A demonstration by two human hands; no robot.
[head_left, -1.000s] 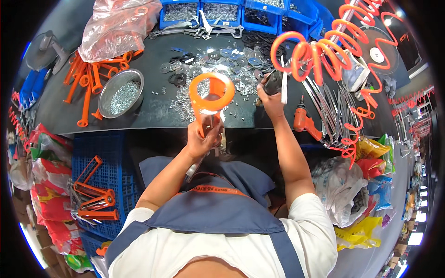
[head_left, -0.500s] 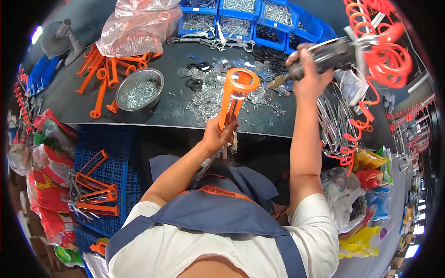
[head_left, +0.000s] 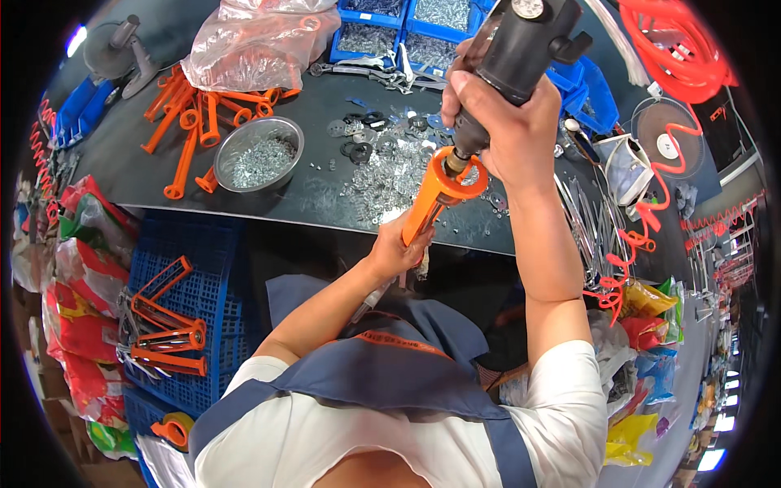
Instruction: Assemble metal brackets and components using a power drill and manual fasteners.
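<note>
The left hand [head_left: 400, 246] is closed round the lower part of an orange frame [head_left: 427, 207]; the right hand [head_left: 517, 122] grips a black power tool [head_left: 514, 61]. The frame lies between the hands, its long axis slanting away and rightward from the left hand to a ring end just below the right. The tool points down and leftward, its tip at the ring's opening; contact inside is hidden. The right forearm reaches nearly straight ahead; the left slants inward. Beyond lies the table [head_left: 321, 193], with small metal parts [head_left: 382, 183].

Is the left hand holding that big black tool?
No, the right hand grips the black tool, while the left hand holds an orange frame.
</note>
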